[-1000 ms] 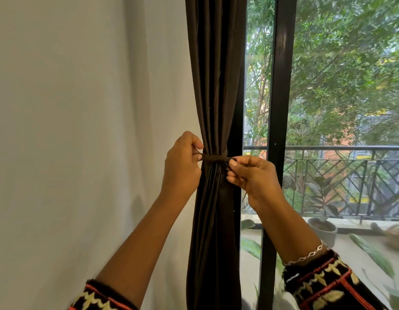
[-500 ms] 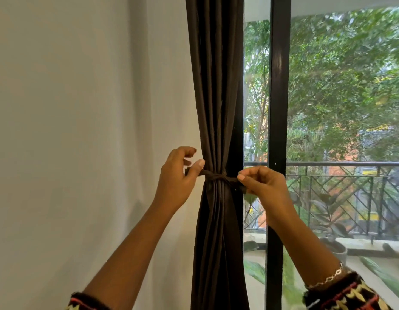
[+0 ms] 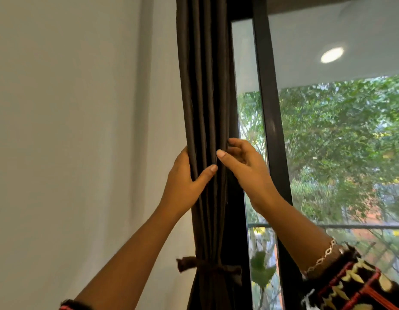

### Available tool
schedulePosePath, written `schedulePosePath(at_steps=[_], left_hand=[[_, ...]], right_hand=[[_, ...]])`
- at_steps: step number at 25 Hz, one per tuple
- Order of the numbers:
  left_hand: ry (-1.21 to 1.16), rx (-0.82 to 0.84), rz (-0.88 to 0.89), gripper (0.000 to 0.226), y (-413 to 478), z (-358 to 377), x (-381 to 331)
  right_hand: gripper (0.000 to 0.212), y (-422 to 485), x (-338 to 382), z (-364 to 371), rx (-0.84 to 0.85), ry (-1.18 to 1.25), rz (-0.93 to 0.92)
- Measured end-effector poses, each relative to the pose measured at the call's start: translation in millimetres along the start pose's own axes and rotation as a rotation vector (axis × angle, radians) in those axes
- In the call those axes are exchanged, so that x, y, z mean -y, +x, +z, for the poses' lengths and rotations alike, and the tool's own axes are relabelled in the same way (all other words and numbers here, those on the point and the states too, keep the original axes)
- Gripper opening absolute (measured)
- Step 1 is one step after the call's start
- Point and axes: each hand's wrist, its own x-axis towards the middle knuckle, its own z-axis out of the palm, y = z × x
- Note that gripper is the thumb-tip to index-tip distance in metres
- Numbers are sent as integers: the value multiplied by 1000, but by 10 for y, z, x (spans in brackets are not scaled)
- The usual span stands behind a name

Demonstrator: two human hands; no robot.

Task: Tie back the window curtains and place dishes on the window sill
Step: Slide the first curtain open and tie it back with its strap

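1. Curtain [image 3: 205, 86] hangs by the window [image 3: 270, 130], tied low with a band [image 3: 207, 268].
2. Left hand [image 3: 183, 182] grips its folds; right hand [image 3: 247, 173] touches them, fingers loose.
3. Gentle smoothing should keep the band tight.

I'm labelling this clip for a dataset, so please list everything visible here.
wall: one, off-white, left
window frame: one, black, right of centre
curtain: one, dark brown, gathered between wall and window frame
tie-back: one, brown, knotted round the curtain low down
ceiling light: one, white, upper right, seen through the glass
trees: several, green, outside
railing: one, dark, outside, lower right
bracelet: one, silver, right wrist
left hand: one, grips the curtain's left edge
right hand: one, touches the curtain's right edge
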Motion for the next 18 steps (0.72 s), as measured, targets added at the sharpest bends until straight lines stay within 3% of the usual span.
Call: schedulePosePath(at_steps=[11,15,18], left_hand=[[54,-135,14,72,1443,-28,-391],[100,-114,28,81,1688,72,-491],[181,-97,39,71,1778,176,-407]], right_hand=[[74,1955,807,44,98,3,-207],[83,2336,1049,208,15,-86,-217],[101,2558,1118,287,-68,-210,-139]])
